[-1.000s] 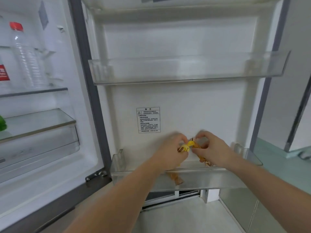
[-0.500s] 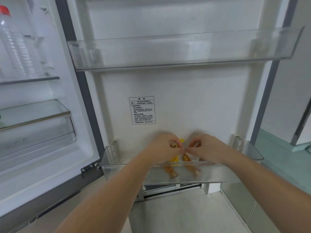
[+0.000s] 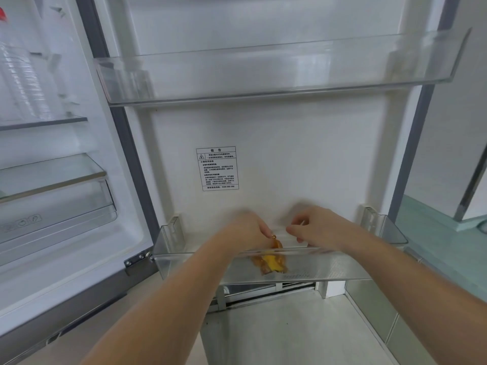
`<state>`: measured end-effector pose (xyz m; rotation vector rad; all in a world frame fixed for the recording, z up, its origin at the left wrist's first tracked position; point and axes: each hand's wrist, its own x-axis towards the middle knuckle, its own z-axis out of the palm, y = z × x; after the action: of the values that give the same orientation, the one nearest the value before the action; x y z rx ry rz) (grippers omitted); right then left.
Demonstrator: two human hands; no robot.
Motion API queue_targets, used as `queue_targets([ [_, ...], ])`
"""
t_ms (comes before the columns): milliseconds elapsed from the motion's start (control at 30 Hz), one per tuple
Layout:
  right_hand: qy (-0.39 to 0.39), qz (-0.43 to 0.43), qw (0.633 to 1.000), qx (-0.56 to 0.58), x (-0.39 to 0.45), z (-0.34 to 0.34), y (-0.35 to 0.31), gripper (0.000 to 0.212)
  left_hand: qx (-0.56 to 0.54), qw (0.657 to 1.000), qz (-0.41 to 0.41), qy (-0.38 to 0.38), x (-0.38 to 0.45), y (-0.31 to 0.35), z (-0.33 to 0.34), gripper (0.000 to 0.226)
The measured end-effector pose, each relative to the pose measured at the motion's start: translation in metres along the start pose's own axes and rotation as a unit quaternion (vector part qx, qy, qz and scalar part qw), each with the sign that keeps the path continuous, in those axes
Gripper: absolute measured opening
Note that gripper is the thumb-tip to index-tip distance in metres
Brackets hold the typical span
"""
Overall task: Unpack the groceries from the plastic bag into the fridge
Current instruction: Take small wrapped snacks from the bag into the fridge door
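Observation:
Small yellow and orange snack packets (image 3: 271, 262) lie in the clear lower door bin (image 3: 342, 264) of the open fridge door. My left hand (image 3: 247, 230) hovers over the bin with curled fingers, its fingertips pinching the top of an orange packet that sticks up above the rim. My right hand (image 3: 319, 227) is just to the right, above the same bin, fingers loosely bent with nothing visible in them. Both hands are motion-blurred. The plastic bag is not in view.
A clear upper door bin (image 3: 263, 72) juts out above my hands. To the left, the fridge interior shows a clear bottle (image 3: 21, 83) on a glass shelf and a crisper drawer (image 3: 52, 206). A warning label (image 3: 217, 168) is on the door.
Both hands lowered the packets from above the bin's rim down into the lower door bin. My right hand has let go and drawn slightly right. The view moved closer and down.

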<state>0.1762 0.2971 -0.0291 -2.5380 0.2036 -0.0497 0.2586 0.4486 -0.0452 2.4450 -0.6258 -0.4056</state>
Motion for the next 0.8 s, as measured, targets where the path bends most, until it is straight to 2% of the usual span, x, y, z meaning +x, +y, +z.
queue_targets([
  [100, 0.002, -0.001, 1.0, -0.001, -0.001, 0.0, 0.0, 0.02, 0.009, 0.998, -0.053, -0.031, 0.005, 0.003, -0.001, 0.016],
  [200, 0.008, -0.004, 1.0, 0.006, -0.001, 0.002, 0.001, 0.017, 0.026, 0.999, 0.013, 0.021, 0.0, -0.001, -0.001, 0.004],
  [267, 0.018, -0.008, 1.0, 0.006, -0.001, 0.001, 0.001, 0.017, 0.036, 0.996, 0.05, 0.06, -0.005, -0.005, -0.001, 0.01],
  [433, 0.039, -0.012, 0.999, -0.002, -0.002, 0.002, 0.002, 0.02, 0.043, 0.994, 0.072, 0.072, -0.01, -0.002, -0.001, 0.009],
  [600, 0.072, -0.013, 0.997, -0.006, -0.004, 0.002, 0.0, 0.02, 0.06, 0.978, 0.091, 0.178, -0.024, 0.01, -0.007, 0.012],
  [700, 0.133, -0.025, 0.991, -0.002, -0.009, -0.001, -0.002, 0.017, 0.101, 0.972, 0.114, 0.18, -0.033, 0.017, -0.012, 0.015],
  [800, 0.158, -0.033, 0.987, -0.017, -0.021, -0.007, -0.006, 0.021, 0.117, 0.967, 0.148, 0.17, -0.039, 0.021, -0.017, 0.018],
])
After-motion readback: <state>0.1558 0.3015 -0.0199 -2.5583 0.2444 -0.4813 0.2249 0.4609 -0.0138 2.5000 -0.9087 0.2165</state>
